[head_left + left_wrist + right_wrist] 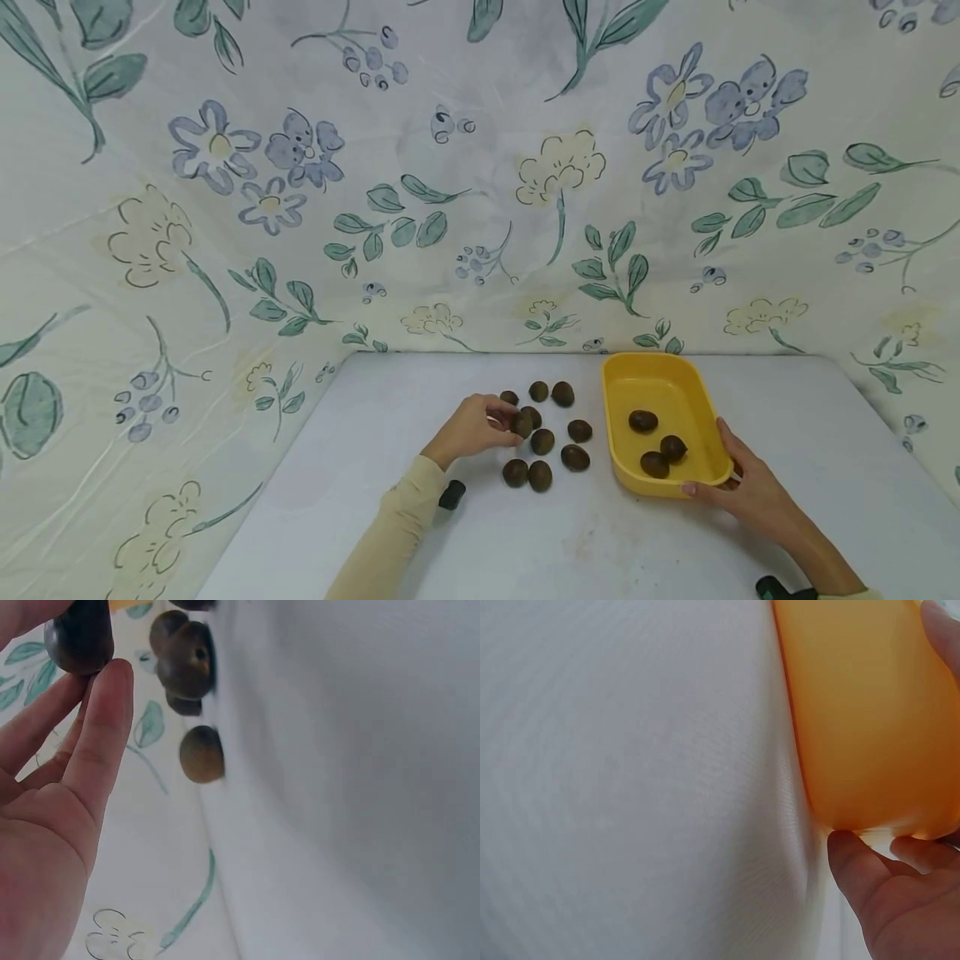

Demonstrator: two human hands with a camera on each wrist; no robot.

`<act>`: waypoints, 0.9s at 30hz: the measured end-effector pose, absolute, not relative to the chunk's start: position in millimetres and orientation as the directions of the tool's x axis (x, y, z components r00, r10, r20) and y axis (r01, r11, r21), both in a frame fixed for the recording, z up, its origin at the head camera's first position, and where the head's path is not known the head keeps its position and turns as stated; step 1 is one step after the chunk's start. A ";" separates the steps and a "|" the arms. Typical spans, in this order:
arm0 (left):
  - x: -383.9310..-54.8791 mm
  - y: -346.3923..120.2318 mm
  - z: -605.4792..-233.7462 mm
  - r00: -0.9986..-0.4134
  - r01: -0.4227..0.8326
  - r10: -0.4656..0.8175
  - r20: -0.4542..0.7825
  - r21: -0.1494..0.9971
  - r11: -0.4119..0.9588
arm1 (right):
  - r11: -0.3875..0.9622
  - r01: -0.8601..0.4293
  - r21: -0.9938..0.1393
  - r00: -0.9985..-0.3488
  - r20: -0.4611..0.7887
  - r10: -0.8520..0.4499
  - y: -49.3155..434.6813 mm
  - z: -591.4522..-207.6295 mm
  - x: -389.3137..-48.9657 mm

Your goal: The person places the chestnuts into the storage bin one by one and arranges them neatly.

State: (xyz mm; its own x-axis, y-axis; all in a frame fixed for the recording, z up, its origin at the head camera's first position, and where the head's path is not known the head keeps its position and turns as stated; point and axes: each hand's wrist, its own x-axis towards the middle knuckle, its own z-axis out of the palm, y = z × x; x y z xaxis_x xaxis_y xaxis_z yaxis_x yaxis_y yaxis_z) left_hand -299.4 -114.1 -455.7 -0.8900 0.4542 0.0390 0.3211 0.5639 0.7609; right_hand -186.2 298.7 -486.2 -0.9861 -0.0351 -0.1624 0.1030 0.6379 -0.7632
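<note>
My left hand (467, 432) pinches a dark brown, egg-shaped fruit (79, 637) between thumb and fingertips. In the head view it is over a loose group of similar brown fruits (542, 442) lying on the white table, one of them right behind the held one. To the right stands a shallow yellow plastic tray (663, 387) with three fruits (642, 421) inside. My right hand (757, 492) grips that tray by its near right corner, thumb at the near side and fingers along the right side. The right wrist view shows fingers against the tray's outer wall (877, 720).
The white table (360, 467) meets a flower-printed cloth (480, 250) at the back and sides. Beside my left sleeve a small black object (452, 495) shows. Another black piece (780, 590) is by my right wrist at the bottom edge.
</note>
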 end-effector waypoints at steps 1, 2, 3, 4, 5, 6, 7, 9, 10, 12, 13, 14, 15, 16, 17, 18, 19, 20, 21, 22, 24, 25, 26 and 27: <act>-299.3 -111.4 -454.1 -0.890 0.325 0.453 0.049 0.765 0.556 | 0.639 0.102 -0.762 -0.986 -0.162 -0.035 298.9 -486.5 -186.2; -299.5 -108.8 -452.9 -0.890 0.325 0.452 0.054 0.771 0.548 | 0.640 0.101 -0.762 -0.986 -0.161 -0.035 299.2 -486.8 -186.4; -299.8 -106.2 -451.7 -0.889 0.326 0.453 0.059 0.777 0.538 | 0.641 0.099 -0.761 -0.987 -0.158 -0.035 299.3 -487.0 -186.2; -300.0 -103.2 -450.2 -0.890 0.324 0.452 0.063 0.785 0.528 | 0.642 0.097 -0.761 -0.987 -0.157 -0.036 299.4 -487.2 -186.1; -300.3 -100.3 -449.0 -0.888 0.324 0.454 0.067 0.792 0.517 | 0.642 0.097 -0.760 -0.987 -0.157 -0.036 299.6 -487.4 -186.2; -300.7 -97.4 -448.2 -0.887 0.328 0.457 0.073 0.796 0.509 | 0.643 0.097 -0.760 -0.987 -0.156 -0.036 299.8 -487.6 -186.3; -301.1 -94.3 -447.3 -0.886 0.331 0.457 0.078 0.798 0.503 | 0.644 0.096 -0.759 -0.987 -0.156 -0.036 299.9 -487.9 -186.4; -301.4 -87.7 -445.1 -0.887 0.326 0.456 0.079 0.805 0.495 | 0.647 0.096 -0.757 -0.987 -0.154 -0.034 300.1 -488.1 -186.5; -301.7 -84.1 -444.0 -0.886 0.328 0.456 0.084 0.809 0.488 | 0.648 0.095 -0.755 -0.988 -0.153 -0.033 300.1 -488.2 -186.4; -302.2 -77.0 -441.8 -0.884 0.331 0.459 0.090 0.813 0.479 | 0.648 0.093 -0.756 -0.988 -0.150 -0.034 300.2 -488.1 -186.3; -302.4 -73.3 -440.4 -0.883 0.330 0.461 0.088 0.815 0.476 | 0.648 0.091 -0.756 -0.988 -0.148 -0.034 300.2 -488.0 -186.2; -302.5 -69.5 -439.0 -0.882 0.329 0.464 0.087 0.817 0.474 | 0.648 0.089 -0.756 -0.989 -0.146 -0.034 300.3 -487.9 -186.1; -302.8 -65.6 -437.7 -0.880 0.331 0.468 0.085 0.817 0.472 | 0.646 0.087 -0.758 -0.989 -0.144 -0.035 300.3 -487.8 -186.0; -302.9 -61.6 -436.3 -0.877 0.331 0.473 0.083 0.818 0.470 | 0.646 0.086 -0.758 -0.989 -0.142 -0.035 300.3 -487.8 -186.0; -302.9 -57.7 -435.1 -0.875 0.331 0.478 0.080 0.819 0.469 | 0.646 0.087 -0.758 -0.989 -0.143 -0.035 300.3 -487.7 -186.1; -302.7 -53.7 -434.0 -0.874 0.331 0.481 0.074 0.815 0.476 | 0.646 0.086 -0.758 -0.989 -0.142 -0.035 300.3 -487.7 -186.2; -302.4 -49.6 -432.9 -0.872 0.330 0.485 0.068 0.812 0.481 | 0.647 0.086 -0.758 -0.989 -0.141 -0.034 300.3 -487.7 -186.3; -301.9 -45.5 -432.0 -0.870 0.327 0.488 0.061 0.813 0.481 | 0.648 0.087 -0.757 -0.989 -0.141 -0.033 300.2 -487.7 -186.5; -301.4 -41.5 -431.4 -0.869 0.323 0.493 0.054 0.815 0.482 | 0.649 0.087 -0.756 -0.989 -0.142 -0.032 300.0 -487.6 -186.5; -300.9 -37.4 -431.0 -0.866 0.322 0.498 0.047 0.815 0.482 | 0.650 0.088 -0.755 -0.989 -0.143 -0.032 299.7 -487.4 -186.4; -299.9 -29.3 -430.6 -0.861 0.320 0.508 0.035 0.813 0.486 | 0.648 0.088 -0.757 -0.989 -0.142 -0.032 299.0 -487.2 -186.1; -299.4 -25.3 -430.3 -0.857 0.320 0.515 0.031 0.815 0.483 | 0.648 0.088 -0.756 -0.989 -0.142 -0.032 298.8 -487.1 -186.1; -299.1 -21.5 -430.4 -0.853 0.320 0.521 0.029 0.817 0.479 | 0.649 0.088 -0.756 -0.989 -0.142 -0.032 298.5 -487.0 -186.0; -298.9 -17.8 -430.6 -0.850 0.322 0.526 0.026 0.817 0.479 | 0.649 0.087 -0.756 -0.989 -0.141 -0.032 298.2 -487.1 -185.8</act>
